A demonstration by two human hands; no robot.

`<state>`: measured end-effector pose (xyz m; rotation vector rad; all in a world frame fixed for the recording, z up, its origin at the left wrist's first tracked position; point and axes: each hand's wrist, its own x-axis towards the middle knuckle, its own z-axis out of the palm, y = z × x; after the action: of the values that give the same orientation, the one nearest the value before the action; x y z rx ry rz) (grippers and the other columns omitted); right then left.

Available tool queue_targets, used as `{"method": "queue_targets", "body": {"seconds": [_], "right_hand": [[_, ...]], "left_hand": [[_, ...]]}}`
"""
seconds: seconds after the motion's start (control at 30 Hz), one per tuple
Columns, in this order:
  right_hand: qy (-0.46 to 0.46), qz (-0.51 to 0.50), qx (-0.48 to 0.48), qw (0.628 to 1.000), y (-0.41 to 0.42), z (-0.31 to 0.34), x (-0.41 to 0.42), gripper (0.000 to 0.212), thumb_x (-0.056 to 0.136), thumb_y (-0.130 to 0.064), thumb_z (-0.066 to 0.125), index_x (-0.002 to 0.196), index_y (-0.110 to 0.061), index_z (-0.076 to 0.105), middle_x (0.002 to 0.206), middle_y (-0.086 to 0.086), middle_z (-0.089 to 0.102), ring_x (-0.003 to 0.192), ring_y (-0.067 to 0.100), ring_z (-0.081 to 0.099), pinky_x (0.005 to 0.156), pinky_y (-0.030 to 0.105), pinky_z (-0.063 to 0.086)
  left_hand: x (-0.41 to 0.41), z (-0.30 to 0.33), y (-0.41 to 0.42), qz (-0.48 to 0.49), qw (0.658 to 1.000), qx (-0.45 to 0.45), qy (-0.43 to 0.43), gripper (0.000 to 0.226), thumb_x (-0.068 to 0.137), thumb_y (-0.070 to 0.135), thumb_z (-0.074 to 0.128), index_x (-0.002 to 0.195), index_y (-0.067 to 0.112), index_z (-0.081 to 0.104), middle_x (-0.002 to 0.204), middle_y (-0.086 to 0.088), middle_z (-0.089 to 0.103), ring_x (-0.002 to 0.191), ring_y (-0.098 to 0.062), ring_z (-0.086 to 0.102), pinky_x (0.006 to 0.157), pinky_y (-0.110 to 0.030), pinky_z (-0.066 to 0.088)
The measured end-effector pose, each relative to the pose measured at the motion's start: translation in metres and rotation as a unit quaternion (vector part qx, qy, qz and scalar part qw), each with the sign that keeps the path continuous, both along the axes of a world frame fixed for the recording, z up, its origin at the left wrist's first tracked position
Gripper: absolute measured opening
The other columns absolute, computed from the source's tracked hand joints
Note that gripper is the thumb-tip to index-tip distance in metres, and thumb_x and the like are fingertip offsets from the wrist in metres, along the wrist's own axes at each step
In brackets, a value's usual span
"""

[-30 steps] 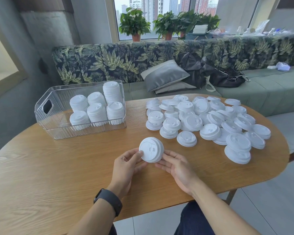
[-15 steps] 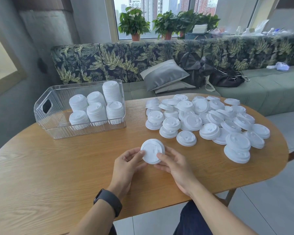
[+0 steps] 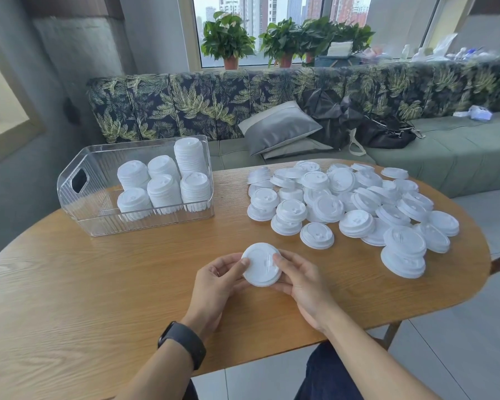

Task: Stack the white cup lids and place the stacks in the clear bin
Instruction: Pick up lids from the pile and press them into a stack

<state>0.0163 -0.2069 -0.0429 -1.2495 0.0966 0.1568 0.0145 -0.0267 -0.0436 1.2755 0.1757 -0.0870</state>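
The oval wooden table (image 3: 70, 298) carries everything. Beyond the left hand (image 3: 214, 280) stands the clear bin (image 3: 78, 203) holding lid stacks (image 3: 163, 186). Beyond the right hand (image 3: 303, 280) lie loose white cup lids (image 3: 355, 197). Both hands together pinch one small lid stack (image 3: 260, 265) between them.

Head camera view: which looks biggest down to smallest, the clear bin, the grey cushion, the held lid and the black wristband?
1. Clear bin
2. Grey cushion, though it sits farther back, so the gap may mislead
3. and 4. Held lid and black wristband look much alike; both are near the camera, so I won't rank them.
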Motion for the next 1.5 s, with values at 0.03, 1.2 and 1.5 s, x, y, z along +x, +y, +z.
{"method": "queue_targets", "body": {"seconds": [0.03, 1.2, 1.5], "right_hand": [[0.001, -0.002, 0.005, 1.000, 0.000, 0.000, 0.000, 0.026, 0.100, -0.023, 0.065, 0.122, -0.011, 0.071, 0.115, 0.010, 0.077, 0.108, 0.027, 0.074, 0.083, 0.034, 0.061], [-0.013, -0.254, -0.477, 0.841, -0.063, -0.022, 0.053, 0.060, 0.085, -0.033, 0.078, 0.139, -0.017, 0.056, 0.136, 0.002, 0.053, 0.127, 0.021, 0.046, 0.111, 0.040, 0.039], [0.049, -0.230, -0.589, 0.773, -0.059, -0.021, 0.080, 0.076, 0.073, -0.069, 0.075, 0.134, -0.027, 0.055, 0.142, 0.003, 0.046, 0.130, 0.028, 0.038, 0.109, 0.041, 0.028]], "left_hand": [[0.000, 0.000, 0.000, -0.005, 1.000, 0.001, 0.001, 0.029, 0.092, 0.014, 0.076, 0.116, 0.000, 0.072, 0.107, -0.014, 0.079, 0.098, -0.022, 0.077, 0.076, -0.027, 0.061], [0.022, 0.000, -0.016, 0.043, 0.997, 0.065, 0.003, 0.023, 0.097, 0.017, 0.071, 0.112, 0.001, 0.067, 0.090, -0.015, 0.079, 0.082, -0.027, 0.077, 0.077, -0.036, 0.063], [0.037, 0.000, -0.019, 0.041, 0.997, 0.072, 0.001, 0.021, 0.096, 0.016, 0.072, 0.109, 0.001, 0.066, 0.088, -0.013, 0.079, 0.079, -0.027, 0.077, 0.065, -0.034, 0.063]]}}
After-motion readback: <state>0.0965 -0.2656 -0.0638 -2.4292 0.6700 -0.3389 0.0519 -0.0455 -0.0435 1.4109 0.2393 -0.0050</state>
